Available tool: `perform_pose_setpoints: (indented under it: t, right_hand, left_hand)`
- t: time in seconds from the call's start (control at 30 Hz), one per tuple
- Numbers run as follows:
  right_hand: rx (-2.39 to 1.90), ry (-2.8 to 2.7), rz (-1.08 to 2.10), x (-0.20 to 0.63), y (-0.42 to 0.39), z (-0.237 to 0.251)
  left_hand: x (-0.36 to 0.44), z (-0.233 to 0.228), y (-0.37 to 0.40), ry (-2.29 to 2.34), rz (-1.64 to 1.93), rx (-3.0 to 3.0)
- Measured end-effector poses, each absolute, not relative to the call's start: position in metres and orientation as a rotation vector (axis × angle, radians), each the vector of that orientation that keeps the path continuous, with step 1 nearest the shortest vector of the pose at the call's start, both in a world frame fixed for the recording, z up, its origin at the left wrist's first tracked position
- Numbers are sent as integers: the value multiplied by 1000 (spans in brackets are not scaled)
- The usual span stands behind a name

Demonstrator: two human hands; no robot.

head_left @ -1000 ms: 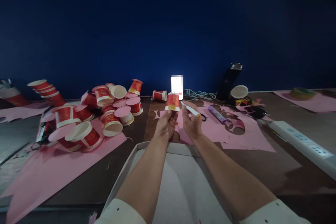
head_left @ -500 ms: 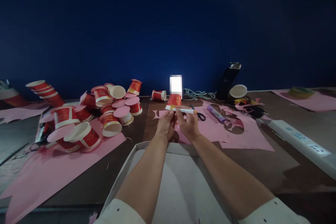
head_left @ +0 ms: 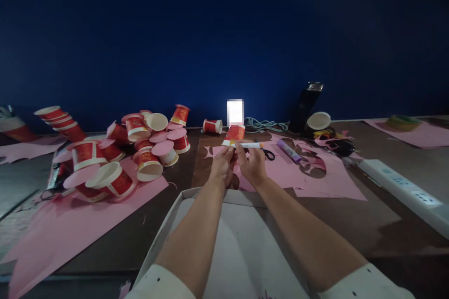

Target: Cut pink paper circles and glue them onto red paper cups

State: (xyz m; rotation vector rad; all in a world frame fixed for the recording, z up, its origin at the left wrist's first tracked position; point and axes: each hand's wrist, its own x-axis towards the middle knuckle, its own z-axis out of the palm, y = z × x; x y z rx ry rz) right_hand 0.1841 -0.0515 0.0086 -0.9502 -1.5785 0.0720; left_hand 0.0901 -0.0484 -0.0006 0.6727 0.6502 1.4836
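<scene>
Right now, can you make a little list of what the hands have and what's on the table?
left hand: holds a red paper cup, upside down and tilted
right hand: holds a white pen lying across the cup's rim
under the hands: pink paper with shapes cut out
beside them: scissors, purple tube
left side: pile of red cups, some with pink paper circles on top
right side: white power strip
near edge: white box
</scene>
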Motion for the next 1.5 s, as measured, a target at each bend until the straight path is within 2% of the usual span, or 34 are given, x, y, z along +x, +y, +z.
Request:
perform_pose_setpoints:
  t: [0.6, 1.5]
  right_hand:
    - [-1018, -1512, 77, 186, -51, 9]
    - [-998, -1602, -6, 185, -50, 10]
  left_hand:
    - [89, 8, -53, 585, 1539, 540]
    - [92, 3, -49, 738, 1507, 718]
